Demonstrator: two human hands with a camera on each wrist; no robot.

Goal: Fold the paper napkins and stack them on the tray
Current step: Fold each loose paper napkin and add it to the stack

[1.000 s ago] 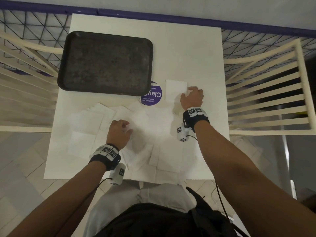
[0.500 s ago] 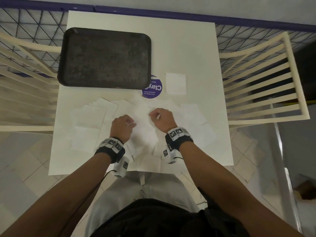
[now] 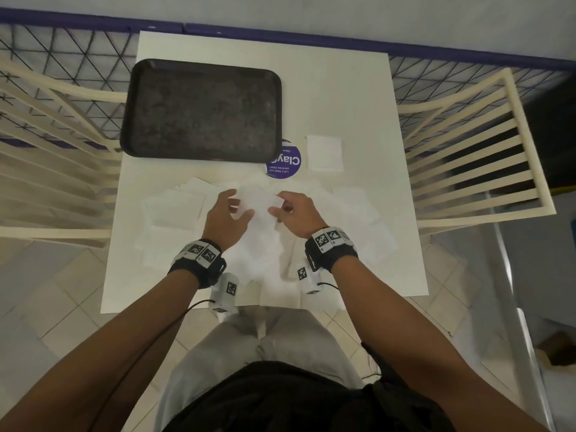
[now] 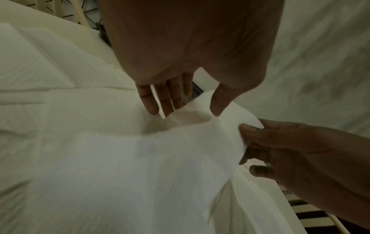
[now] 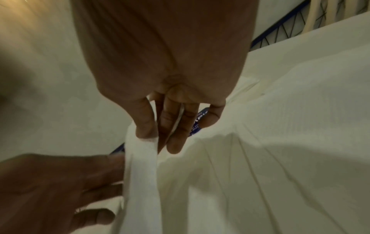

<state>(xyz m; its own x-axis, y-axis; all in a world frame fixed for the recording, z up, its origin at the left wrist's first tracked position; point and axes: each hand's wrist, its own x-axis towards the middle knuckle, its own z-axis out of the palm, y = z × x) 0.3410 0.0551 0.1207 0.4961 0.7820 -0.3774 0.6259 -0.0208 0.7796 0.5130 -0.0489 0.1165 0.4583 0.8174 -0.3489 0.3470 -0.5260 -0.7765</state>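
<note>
Pinching is all on the right side for now: the right hand has one end of a lifted napkin caught between thumb and fingertips, which the right wrist view shows pretty clearly. Over on the other end, the left hand has its thumb on top of the sheet and its fingers stretched out just past the edge, relaxed, so I'd say it's touching and not properly holding yet.

What the next move turns on, I reckon: the napkin's long axis runs left to right between the two hands, and it hangs over the loose pile near the middle of the tabletop. Left hand is the nearer one to the tray, which sits toward the far left corner and has nothing on it yet. One folded square lies on the tabletop right of the purple sticker, just off the tray's near right corner.

Napkin looks thin, white, faintly ribbed and floppy, sagging in the middle.
</note>
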